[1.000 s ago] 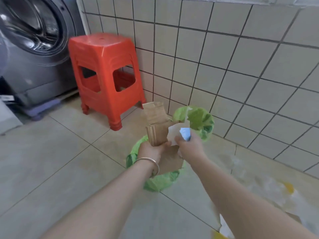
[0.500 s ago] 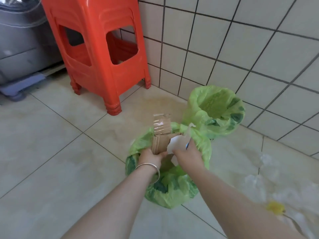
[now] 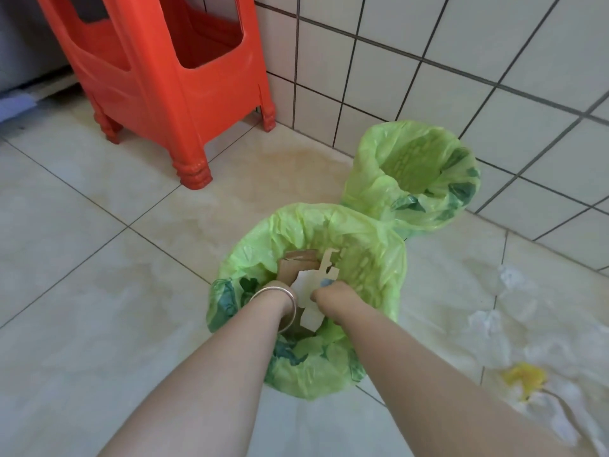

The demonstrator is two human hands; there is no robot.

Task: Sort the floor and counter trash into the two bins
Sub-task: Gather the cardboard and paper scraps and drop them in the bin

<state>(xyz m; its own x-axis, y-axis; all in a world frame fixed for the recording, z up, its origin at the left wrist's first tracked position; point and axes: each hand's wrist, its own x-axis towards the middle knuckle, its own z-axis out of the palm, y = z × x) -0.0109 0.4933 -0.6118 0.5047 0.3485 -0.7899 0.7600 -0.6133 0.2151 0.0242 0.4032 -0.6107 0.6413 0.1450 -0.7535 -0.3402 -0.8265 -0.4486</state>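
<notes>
Two bins lined with green bags stand on the tiled floor. The near bin (image 3: 372, 255) is right under my hands; the far bin (image 3: 379, 159) stands by the wall. My left hand (image 3: 275, 290), with a silver bangle on the wrist, grips brown folded cardboard (image 3: 293, 267) inside the near bin's mouth. My right hand (image 3: 329, 291) holds a white flattened carton with a blue patch (image 3: 308, 285) beside the cardboard, also down in that bin. Fingers of both hands are mostly hidden.
A red plastic stool (image 3: 164, 70) stands at the back left against the tiled wall (image 3: 428, 61). White crumpled tissues (image 3: 494, 324) and a yellow scrap (image 3: 524, 379) lie on the floor at the right.
Both hands have lowered the cardboard and white carton from above the near bin down into its mouth. The view has tilted down and closer to the bins.
</notes>
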